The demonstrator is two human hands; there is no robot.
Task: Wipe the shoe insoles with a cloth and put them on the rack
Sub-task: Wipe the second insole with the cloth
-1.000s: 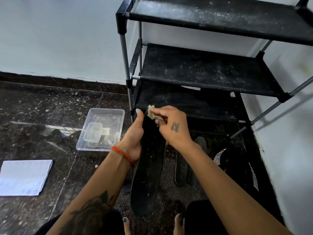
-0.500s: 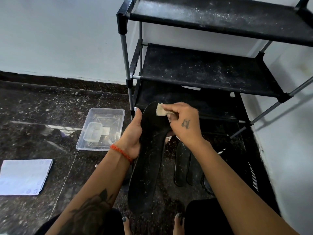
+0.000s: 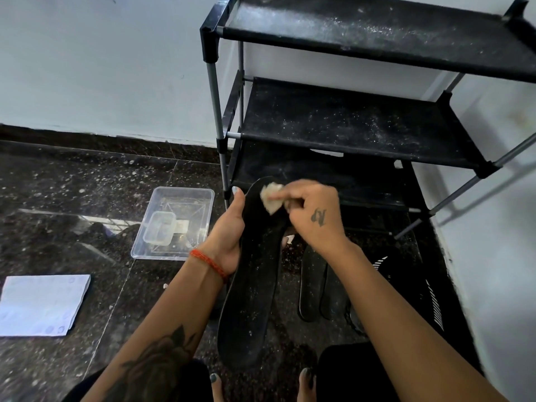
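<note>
A black insole (image 3: 255, 274) is standing tilted at center, its toe pointing toward twelve o'clock. The left hand (image 3: 229, 236) is gripping its nine o'clock edge. The right hand (image 3: 313, 216) is pinching a cloth (image 3: 271, 195) against its toe, below the dusty rack (image 3: 348, 123).

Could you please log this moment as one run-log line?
left hand: holds insole | right hand: presses cloth on its far end | rack: no insole seen on it
</note>
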